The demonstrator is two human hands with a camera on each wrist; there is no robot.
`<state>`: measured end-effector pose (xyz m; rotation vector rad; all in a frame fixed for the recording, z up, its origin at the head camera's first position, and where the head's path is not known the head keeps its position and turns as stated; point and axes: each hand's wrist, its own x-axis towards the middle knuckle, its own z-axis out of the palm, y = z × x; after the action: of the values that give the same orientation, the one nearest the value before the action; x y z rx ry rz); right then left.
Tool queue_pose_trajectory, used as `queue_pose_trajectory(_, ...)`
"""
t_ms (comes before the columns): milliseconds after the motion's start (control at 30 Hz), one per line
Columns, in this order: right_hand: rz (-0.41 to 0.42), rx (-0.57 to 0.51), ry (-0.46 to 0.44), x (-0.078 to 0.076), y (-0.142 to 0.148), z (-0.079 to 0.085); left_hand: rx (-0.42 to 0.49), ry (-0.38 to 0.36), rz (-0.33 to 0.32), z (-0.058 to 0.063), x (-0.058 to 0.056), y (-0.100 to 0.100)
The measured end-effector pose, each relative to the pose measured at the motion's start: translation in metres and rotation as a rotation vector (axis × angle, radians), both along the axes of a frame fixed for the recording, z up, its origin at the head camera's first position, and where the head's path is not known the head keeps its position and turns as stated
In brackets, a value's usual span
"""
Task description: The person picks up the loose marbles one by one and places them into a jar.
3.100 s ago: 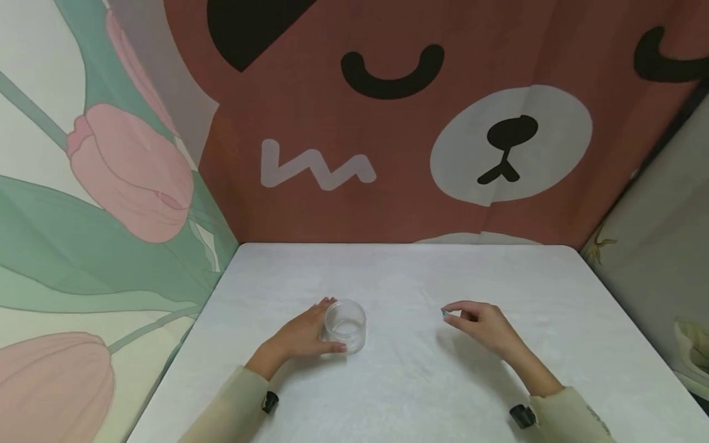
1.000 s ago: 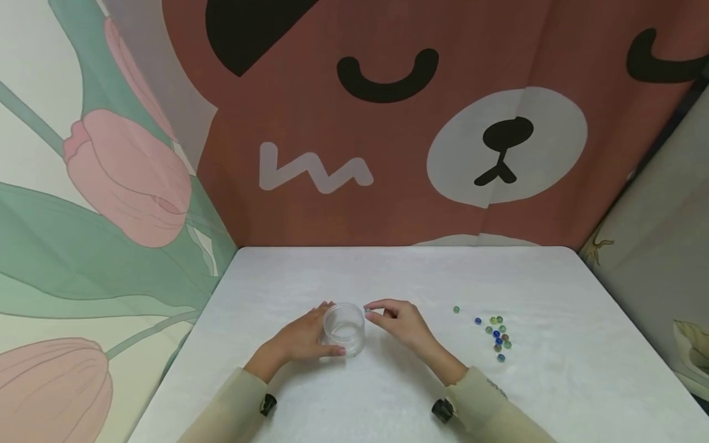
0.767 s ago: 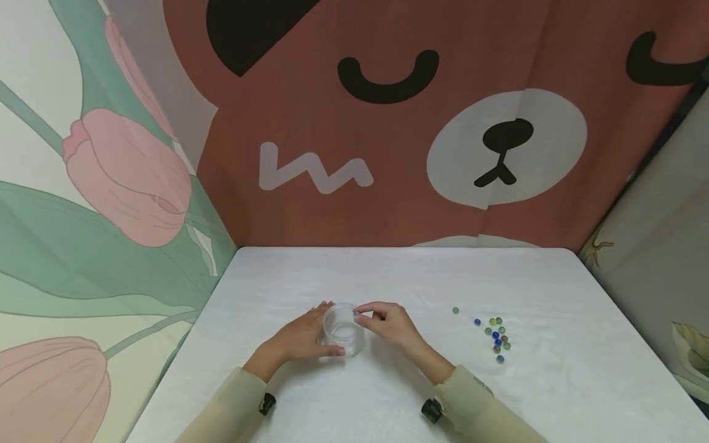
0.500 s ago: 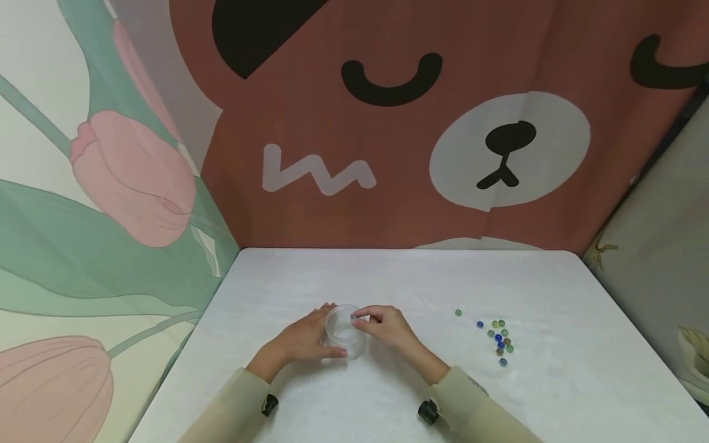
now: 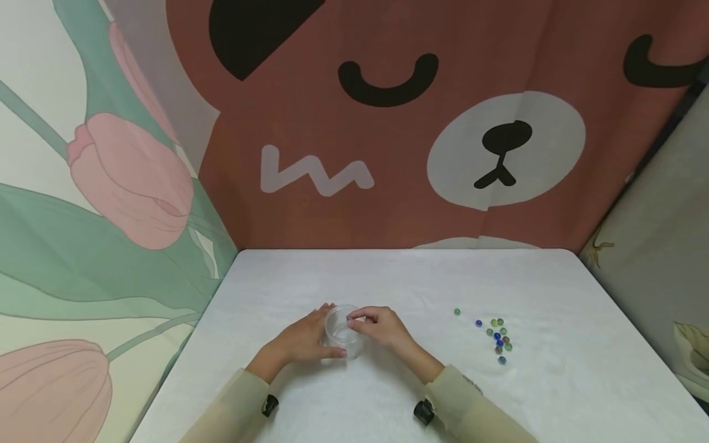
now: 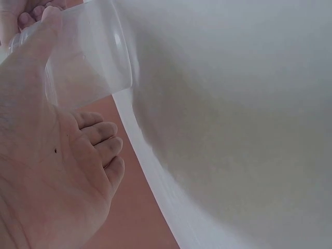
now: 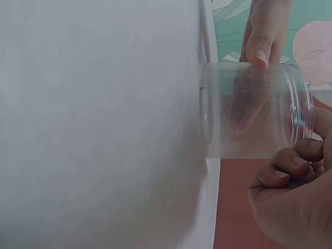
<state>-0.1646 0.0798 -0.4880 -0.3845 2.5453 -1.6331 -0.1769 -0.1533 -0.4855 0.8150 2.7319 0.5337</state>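
Note:
A clear plastic jar (image 5: 339, 335) stands upright on the white table, slightly left of the middle. My left hand (image 5: 301, 338) grips its side, thumb in front and fingers behind; the left wrist view shows that thumb lying along the jar wall (image 6: 85, 57). At the mouth, my right hand (image 5: 388, 329) pinches a small glass marble (image 5: 348, 319) between thumb and forefinger. Seen from the right wrist, the bluish marble (image 7: 302, 119) shows through the threaded neck, while the other right fingers (image 7: 290, 163) curl close to the rim. No other marbles show inside the jar.
Several glass marbles (image 5: 500, 343), green, blue, yellowish and brown, lie loosely grouped on the white tabletop (image 5: 581, 369) to the right. One green marble (image 5: 456, 312) sits apart from them, further left. Printed curtains (image 5: 310, 215) hang behind and beside the table.
My right hand has moved left with the marble, from over the right side to the jar's mouth, uncovering the loose marbles. The fingertips have moved inside the rim. My left hand and the jar stay put.

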Motion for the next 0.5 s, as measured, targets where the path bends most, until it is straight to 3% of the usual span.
queue_pose_trajectory(500, 0.053, -0.062, -0.048, 0.0004, 0.0026, 0.0, -0.004, -0.023, 0.03, 0.0, 0.0001, 0.001)
